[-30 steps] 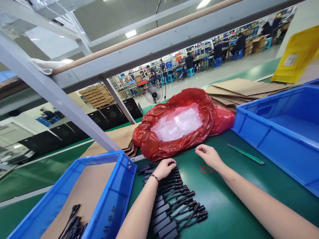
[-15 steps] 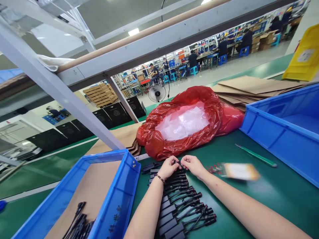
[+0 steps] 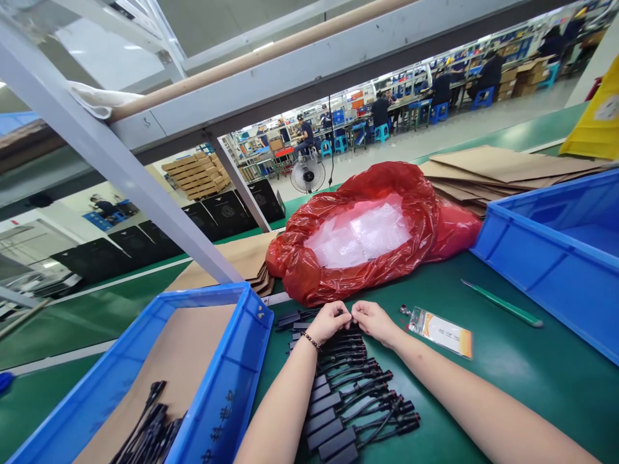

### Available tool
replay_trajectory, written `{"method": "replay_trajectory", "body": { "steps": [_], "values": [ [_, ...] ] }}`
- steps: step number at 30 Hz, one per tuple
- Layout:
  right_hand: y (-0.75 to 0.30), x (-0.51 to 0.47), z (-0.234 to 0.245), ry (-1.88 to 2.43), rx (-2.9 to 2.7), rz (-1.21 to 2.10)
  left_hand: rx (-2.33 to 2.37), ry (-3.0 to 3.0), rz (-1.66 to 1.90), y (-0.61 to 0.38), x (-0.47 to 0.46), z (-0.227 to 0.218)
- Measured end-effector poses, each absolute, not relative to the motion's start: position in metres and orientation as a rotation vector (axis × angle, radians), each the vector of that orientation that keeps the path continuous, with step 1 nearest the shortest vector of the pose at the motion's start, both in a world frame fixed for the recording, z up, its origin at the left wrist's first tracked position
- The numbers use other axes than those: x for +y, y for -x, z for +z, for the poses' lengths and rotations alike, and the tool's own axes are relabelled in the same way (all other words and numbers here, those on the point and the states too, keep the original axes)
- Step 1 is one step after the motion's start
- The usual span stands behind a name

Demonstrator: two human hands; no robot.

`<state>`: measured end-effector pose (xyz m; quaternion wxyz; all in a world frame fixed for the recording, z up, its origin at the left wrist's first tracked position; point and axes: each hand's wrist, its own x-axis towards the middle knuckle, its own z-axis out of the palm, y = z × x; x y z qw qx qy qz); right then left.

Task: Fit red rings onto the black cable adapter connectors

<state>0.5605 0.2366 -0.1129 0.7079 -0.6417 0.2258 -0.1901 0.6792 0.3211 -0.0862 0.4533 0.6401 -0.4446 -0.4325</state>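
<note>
My left hand (image 3: 329, 320) and my right hand (image 3: 373, 319) meet fingertip to fingertip at the far end of a row of black cable adapters (image 3: 355, 399) laid out on the green table (image 3: 483, 380). Both hands are closed in a pinch on the top adapter's black cable end. A beaded bracelet sits on my left wrist. Just right of my right hand lies a small clear packet with a white and orange card (image 3: 441, 331).
A red plastic bag (image 3: 425, 219) holding clear bags lies behind the hands. A blue bin (image 3: 227, 386) with cardboard and black cables stands at left, another blue bin (image 3: 556, 258) at right. A green tool (image 3: 503, 303), stacked cardboard (image 3: 503, 167) and distant seated workers are also in view.
My right hand moved left from the small red parts to join my left hand at the adapters. A small packet came into view and landed on the table right of my hands.
</note>
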Motion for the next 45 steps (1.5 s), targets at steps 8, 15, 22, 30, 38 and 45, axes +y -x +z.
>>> {"method": "replay_trajectory", "body": {
  "steps": [8, 15, 22, 30, 38, 45],
  "values": [
    [-0.523, 0.2, -0.081, 2.109, 0.659, -0.581, -1.082, -1.594, -1.045, -0.677, 0.319, -0.083],
    [-0.458, 0.151, -0.069, 2.561, 1.113, -0.116, -1.08, -1.619, -1.007, -0.678, 0.319, -0.085],
    [-0.478, 0.161, -0.087, 2.568, 1.062, -0.205, -1.113, -1.684, -0.95, -0.679, 0.32, -0.087],
    [-0.422, 0.132, -0.043, 2.312, 1.075, -0.296, -1.098, -1.692, -0.969, -0.682, 0.317, -0.091],
    [-0.359, 0.104, -0.033, 2.311, 1.411, -0.248, -1.292, -1.742, -0.809, -0.684, 0.318, -0.089],
    [-0.357, 0.091, -0.054, 2.381, 1.428, -0.306, -1.348, -1.778, -0.719, -0.683, 0.317, -0.087]
  ]
}}
